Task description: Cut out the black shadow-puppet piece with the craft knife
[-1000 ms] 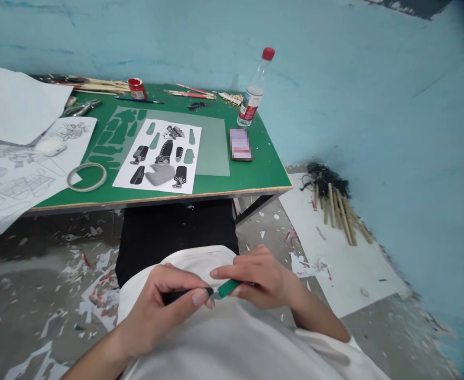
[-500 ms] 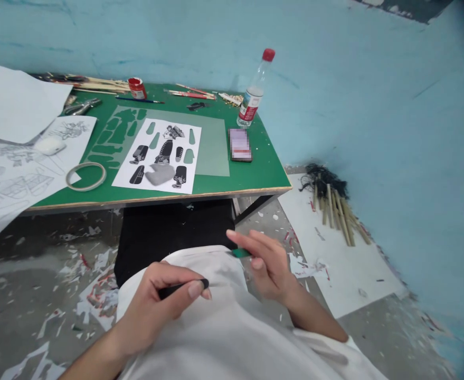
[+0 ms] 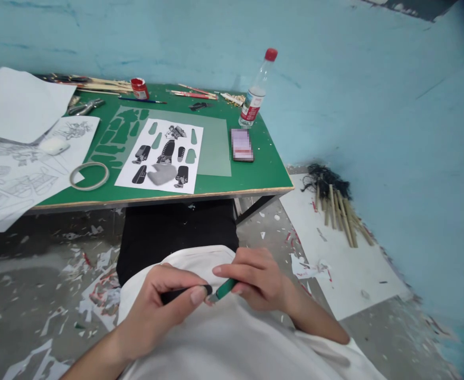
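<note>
My left hand is closed around the black handle of a craft knife, held over my lap in front of my white shirt. My right hand pinches a small green cap, whose end meets the metal tip of the knife. Both hands sit close together below the front edge of the green table. On the table lies a white sheet printed with black puppet parts on a translucent cutting sheet.
A tape ring, line drawings on paper, a red paint jar, brushes, pliers, a phone and a plastic bottle are on the table. Bamboo sticks lie by the blue wall. Paper scraps litter the floor.
Half a second ago my right hand had lifted the green cap away from the knife; now it has come back down and the cap meets the knife tip again.
</note>
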Demonstrator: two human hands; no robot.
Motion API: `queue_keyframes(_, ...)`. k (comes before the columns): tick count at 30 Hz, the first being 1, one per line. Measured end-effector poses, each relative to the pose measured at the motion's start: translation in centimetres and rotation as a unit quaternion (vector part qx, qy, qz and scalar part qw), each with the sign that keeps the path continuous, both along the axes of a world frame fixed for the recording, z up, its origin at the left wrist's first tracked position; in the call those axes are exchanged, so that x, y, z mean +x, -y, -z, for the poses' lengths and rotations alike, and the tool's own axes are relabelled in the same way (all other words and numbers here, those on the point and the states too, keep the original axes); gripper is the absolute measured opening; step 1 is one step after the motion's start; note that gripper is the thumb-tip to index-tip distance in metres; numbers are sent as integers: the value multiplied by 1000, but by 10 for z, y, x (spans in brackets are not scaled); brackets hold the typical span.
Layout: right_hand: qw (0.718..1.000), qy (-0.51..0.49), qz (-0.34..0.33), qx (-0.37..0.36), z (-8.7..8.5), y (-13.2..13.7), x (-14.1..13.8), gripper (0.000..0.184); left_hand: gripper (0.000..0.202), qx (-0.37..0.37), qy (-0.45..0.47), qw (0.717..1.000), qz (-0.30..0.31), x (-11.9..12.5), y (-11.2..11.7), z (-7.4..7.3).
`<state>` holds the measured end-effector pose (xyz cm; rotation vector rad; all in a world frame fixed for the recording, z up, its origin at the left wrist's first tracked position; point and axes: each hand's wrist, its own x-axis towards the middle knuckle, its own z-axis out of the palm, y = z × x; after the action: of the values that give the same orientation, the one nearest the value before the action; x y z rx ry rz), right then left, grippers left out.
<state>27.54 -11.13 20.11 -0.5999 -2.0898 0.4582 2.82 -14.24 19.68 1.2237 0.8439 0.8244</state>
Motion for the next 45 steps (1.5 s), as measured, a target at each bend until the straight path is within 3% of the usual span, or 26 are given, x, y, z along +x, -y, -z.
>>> queue_keyframes(7,1000,-3,8,-5,1,0,1,35,41,12,-3,1000,9,3,-2,-6)
queue_keyframes(19,1000,-3,3,-4,0,2,1,36,42,17,-10,1000,-9,-1,2,2)
queue_keyframes(24,1000,-10,2,-13,3,2,-1,35,42,25,11,999,16,4,-2,-8)
queue_keyframes(26,998,3,31,-57,6,1,-2,34,42,35,27,998,49,9,-3,-15)
queue_keyframes(28,988,-7,102,-117,9,-2,0,32,42,41,41,996,73,13,-4,-22)
queue_keyframes(31,965,-86,175,-174,8,-6,6,32,38,43,35,997,54,12,-5,-27)
queue_keyframes(34,977,-81,102,-171,3,-5,11,39,32,45,3,999,19,6,-5,-25)
queue_keyframes(38,995,-25,-25,-93,0,0,9,39,34,46,-15,999,20,2,-4,-24)
queue_keyframes(45,998,-7,-43,-38,4,1,1,37,34,32,13,999,27,6,-5,-25)
